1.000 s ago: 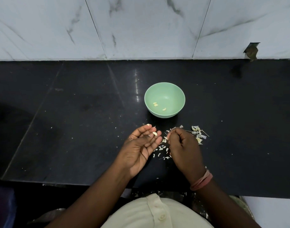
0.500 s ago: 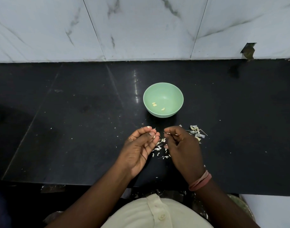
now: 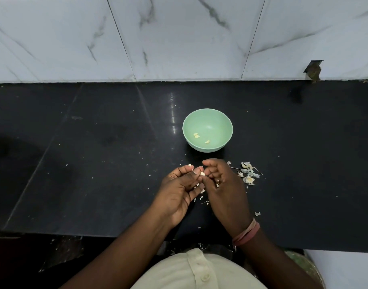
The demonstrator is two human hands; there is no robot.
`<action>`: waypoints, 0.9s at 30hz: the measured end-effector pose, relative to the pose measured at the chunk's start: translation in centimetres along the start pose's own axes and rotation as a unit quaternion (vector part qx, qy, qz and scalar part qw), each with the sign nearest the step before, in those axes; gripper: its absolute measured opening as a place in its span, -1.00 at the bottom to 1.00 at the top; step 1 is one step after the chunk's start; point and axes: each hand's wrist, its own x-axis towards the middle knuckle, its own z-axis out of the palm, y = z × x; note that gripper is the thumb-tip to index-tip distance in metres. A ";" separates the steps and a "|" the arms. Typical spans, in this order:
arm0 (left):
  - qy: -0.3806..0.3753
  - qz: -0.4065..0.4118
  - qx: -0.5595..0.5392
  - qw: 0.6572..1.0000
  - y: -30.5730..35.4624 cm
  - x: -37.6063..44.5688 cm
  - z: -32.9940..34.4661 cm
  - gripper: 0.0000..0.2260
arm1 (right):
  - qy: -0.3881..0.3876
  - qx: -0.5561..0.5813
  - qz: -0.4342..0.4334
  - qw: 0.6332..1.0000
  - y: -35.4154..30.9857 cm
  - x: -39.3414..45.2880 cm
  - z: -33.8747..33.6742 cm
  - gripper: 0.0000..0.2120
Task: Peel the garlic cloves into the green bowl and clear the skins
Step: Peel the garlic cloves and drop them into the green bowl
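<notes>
Green bowl (image 3: 207, 130) stands mid-frame on the black table (image 3: 95, 163); three peeled cloves (image 3: 196, 136) are seen inside. Below it, a garlic clove (image 3: 202, 173) is pinched between left hand (image 3: 179, 192) and right hand (image 3: 225, 188). Skins (image 3: 249, 174) are scattered at right.

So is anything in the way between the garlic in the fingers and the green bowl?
Nothing visible is. The garlic clove sits pinched at the left hand fingertips, with only bare black counter between it and the green bowl.

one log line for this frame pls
phase: peeling | left hand: holds clove | right hand: pinching at clove | bowl: three peeled cloves | skins: on counter
</notes>
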 end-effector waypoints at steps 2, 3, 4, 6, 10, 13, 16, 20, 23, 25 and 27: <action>0.010 -0.007 0.000 1.000 0.1 0.1 0.0 -0.82 | 0.002 0.041 0.028 0.999 -0.1 0.0 -0.1 -0.66; 0.015 -0.009 -0.006 1.000 0.1 0.2 0.0 -0.82 | 0.002 0.061 0.040 0.997 0.0 0.0 -0.1 -0.67; 0.019 -0.007 -0.011 1.000 0.1 0.2 0.0 -0.83 | 0.001 0.073 0.044 0.996 0.0 0.0 -0.2 -0.69; 0.021 0.001 -0.010 1.000 0.2 0.2 0.0 -0.83 | -0.008 0.080 0.038 0.996 0.0 0.2 -0.2 -0.73; 0.025 0.029 0.004 0.999 0.4 0.1 0.2 -0.79 | -0.002 0.055 0.024 0.998 0.0 0.4 -0.2 -0.77; 0.031 0.055 0.002 0.998 0.4 0.3 0.2 -0.75 | -0.001 0.004 -0.003 1.000 0.3 0.5 -0.2 -0.80; 0.051 0.089 0.026 0.994 0.4 0.5 0.4 -0.72 | -0.018 -0.042 -0.037 0.998 0.7 1.0 -0.6 -0.84; 0.085 0.131 0.086 0.984 0.7 1.0 1.2 -0.70 | -0.033 -0.011 -0.020 0.999 0.9 1.7 -0.7 -0.88; 0.090 0.130 0.084 0.984 1.1 1.5 1.9 -0.72 | -0.009 0.000 -0.006 1.000 0.5 2.6 -0.9 -0.86; 0.091 0.124 0.080 0.985 1.4 2.0 2.0 -0.77 | 0.025 -0.010 -0.009 1.000 -0.1 3.9 -1.1 -0.87; 0.090 0.110 0.082 0.986 1.6 2.4 2.2 -0.86 | 0.056 -0.042 -0.021 0.997 -0.8 5.7 -1.3 -0.88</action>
